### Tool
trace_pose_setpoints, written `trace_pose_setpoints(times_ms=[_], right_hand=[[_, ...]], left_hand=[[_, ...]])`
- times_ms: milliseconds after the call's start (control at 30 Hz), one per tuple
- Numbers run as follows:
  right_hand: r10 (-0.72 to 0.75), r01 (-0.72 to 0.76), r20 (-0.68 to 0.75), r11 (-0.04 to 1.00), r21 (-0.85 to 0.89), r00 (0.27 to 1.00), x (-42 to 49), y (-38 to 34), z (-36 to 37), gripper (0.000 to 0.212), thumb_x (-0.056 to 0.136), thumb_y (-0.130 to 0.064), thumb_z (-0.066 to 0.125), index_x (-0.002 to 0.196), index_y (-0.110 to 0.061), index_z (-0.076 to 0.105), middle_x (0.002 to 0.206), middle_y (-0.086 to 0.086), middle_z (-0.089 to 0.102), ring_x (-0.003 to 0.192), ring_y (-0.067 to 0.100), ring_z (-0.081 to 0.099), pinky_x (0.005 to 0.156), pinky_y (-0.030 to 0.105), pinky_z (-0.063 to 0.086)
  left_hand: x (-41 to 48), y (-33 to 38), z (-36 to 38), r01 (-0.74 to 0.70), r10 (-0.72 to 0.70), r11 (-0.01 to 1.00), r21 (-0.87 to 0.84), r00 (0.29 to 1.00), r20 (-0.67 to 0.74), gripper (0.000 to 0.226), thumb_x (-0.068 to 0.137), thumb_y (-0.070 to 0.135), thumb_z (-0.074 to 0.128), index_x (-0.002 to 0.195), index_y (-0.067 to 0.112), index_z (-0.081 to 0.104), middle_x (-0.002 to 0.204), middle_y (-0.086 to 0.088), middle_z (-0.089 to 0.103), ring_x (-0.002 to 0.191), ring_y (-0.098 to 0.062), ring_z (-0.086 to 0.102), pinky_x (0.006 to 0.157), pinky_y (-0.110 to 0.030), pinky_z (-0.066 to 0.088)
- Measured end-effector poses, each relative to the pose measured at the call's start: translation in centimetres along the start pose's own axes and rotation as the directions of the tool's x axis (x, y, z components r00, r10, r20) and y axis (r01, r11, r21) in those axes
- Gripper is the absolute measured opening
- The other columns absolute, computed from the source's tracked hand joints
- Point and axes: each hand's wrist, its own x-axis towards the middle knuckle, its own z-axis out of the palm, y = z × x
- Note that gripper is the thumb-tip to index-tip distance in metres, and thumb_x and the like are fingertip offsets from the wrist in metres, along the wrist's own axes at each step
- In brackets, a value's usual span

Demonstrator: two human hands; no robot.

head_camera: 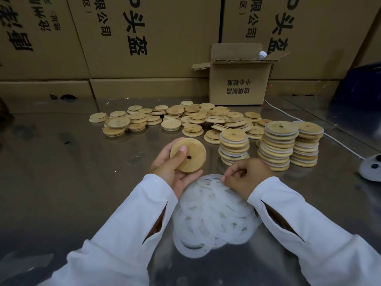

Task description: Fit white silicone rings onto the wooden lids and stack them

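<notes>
Holding a round wooden lid with a centre hole (195, 153) in the left hand (173, 170), thumb on top and fingers cupped under its rim, above the shiny steel table (61, 162); right hand (245, 174) is curled, fingertips pinching the top edge of the heap of flat white silicone rings (214, 211) lying between both sleeves; three stacks of ringed lids (276, 147) stand just beyond that hand; loose pile of bare wooden lids (175, 116) further back, small open cardboard box (239, 85) behind; left side of the table is open room, a white cable (338, 141) runs along the right edge.
</notes>
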Motion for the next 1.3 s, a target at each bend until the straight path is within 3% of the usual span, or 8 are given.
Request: trace_pose_setpoints(times_ms=[133,367,567,700,800,900,1100,1300], right_hand=[[-0.118,0.121,-0.043,0.991,0.049,0.992,-0.1,-0.3,-0.1,0.018,0.081,-0.015,0.063,0.067,-0.024,0.060,0.065,-0.007,0.057,0.065,0.008,0.051,0.060,0.013,0.039],[-0.261,0.353,-0.262,0.840,0.413,0.929,-0.9,-1.7,-1.1,0.022,0.079,-0.009,0.067,0.084,-0.029,0.061,0.069,0.000,0.068,0.071,0.030,0.060,0.066,0.027,0.052],[-0.346,0.443,-0.282,0.766,0.466,0.895,-1.9,-2.9,-1.3,0.025,0.077,-0.007,0.068,0.088,-0.029,0.062,0.074,-0.004,0.070,0.069,0.037,0.058,0.063,0.035,0.052],[-0.398,0.461,-0.234,0.743,0.485,0.887,-2.3,-3.2,-1.4,0.026,0.077,-0.005,0.066,0.087,-0.029,0.062,0.071,-0.007,0.069,0.068,0.035,0.059,0.060,0.033,0.053],[-0.373,0.445,-0.243,0.744,0.499,0.895,-2.1,-3.1,-1.2,0.027,0.078,-0.004,0.065,0.088,-0.029,0.061,0.068,-0.008,0.066,0.062,0.034,0.057,0.050,0.022,0.049],[-0.329,0.424,-0.268,0.738,0.525,0.905,-1.8,-2.8,-1.0,0.025,0.080,-0.005,0.064,0.089,-0.028,0.060,0.066,-0.012,0.065,0.053,0.016,0.055,0.048,0.014,0.044],[-0.286,0.414,-0.305,0.718,0.559,0.908,-1.7,-2.8,-1.1,0.022,0.081,-0.002,0.062,0.083,-0.023,0.059,0.068,-0.007,0.064,0.048,0.003,0.054,0.045,0.013,0.042],[-0.185,0.342,-0.322,0.765,0.546,0.928,-1.4,-2.8,-1.1,0.018,0.080,-0.004,0.065,0.082,-0.020,0.060,0.064,0.002,0.061,0.036,0.006,0.050,0.042,0.017,0.044]], left_hand=[[0.0,0.4,-0.1,-0.026,0.026,1.000,-0.013,1.000,-0.017,0.017,0.084,0.015,0.056,0.095,0.026,0.064,0.108,-0.006,0.060,0.098,-0.031,0.061,0.059,-0.035,0.058],[0.7,1.4,-0.5,-0.018,0.006,0.996,-0.093,0.991,-0.134,0.013,0.088,0.019,0.055,0.096,0.027,0.062,0.116,-0.009,0.055,0.111,-0.038,0.055,0.069,-0.040,0.053],[0.0,0.8,0.3,0.040,-0.040,0.999,0.017,0.999,0.016,0.061,0.065,0.042,0.063,0.117,0.011,0.057,0.114,-0.016,0.064,0.101,-0.032,0.064,0.078,-0.042,0.057],[-0.7,0.4,0.9,0.048,-0.061,0.994,0.096,0.989,0.136,0.063,0.064,0.045,0.062,0.114,0.006,0.059,0.110,-0.018,0.067,0.099,-0.029,0.066,0.080,-0.039,0.057],[-0.9,0.0,0.9,0.037,-0.076,0.981,0.192,0.977,0.199,0.057,0.065,0.036,0.064,0.115,0.007,0.059,0.108,-0.016,0.068,0.099,-0.029,0.066,0.082,-0.037,0.056],[-1.3,-0.3,1.0,0.014,-0.078,0.967,0.256,0.967,0.243,0.052,0.065,0.024,0.065,0.114,0.009,0.060,0.104,-0.016,0.068,0.096,-0.030,0.066,0.080,-0.035,0.057],[-1.6,-0.5,1.2,0.002,-0.096,0.948,0.317,0.955,0.280,0.023,0.087,0.013,0.053,0.109,0.011,0.060,0.108,-0.021,0.065,0.096,-0.032,0.066,0.074,-0.029,0.058],[-1.6,-0.4,1.2,-0.016,-0.086,0.941,0.339,0.955,0.284,0.024,0.092,0.011,0.047,0.113,0.008,0.058,0.109,-0.022,0.064,0.091,-0.031,0.066,0.074,-0.028,0.058]])
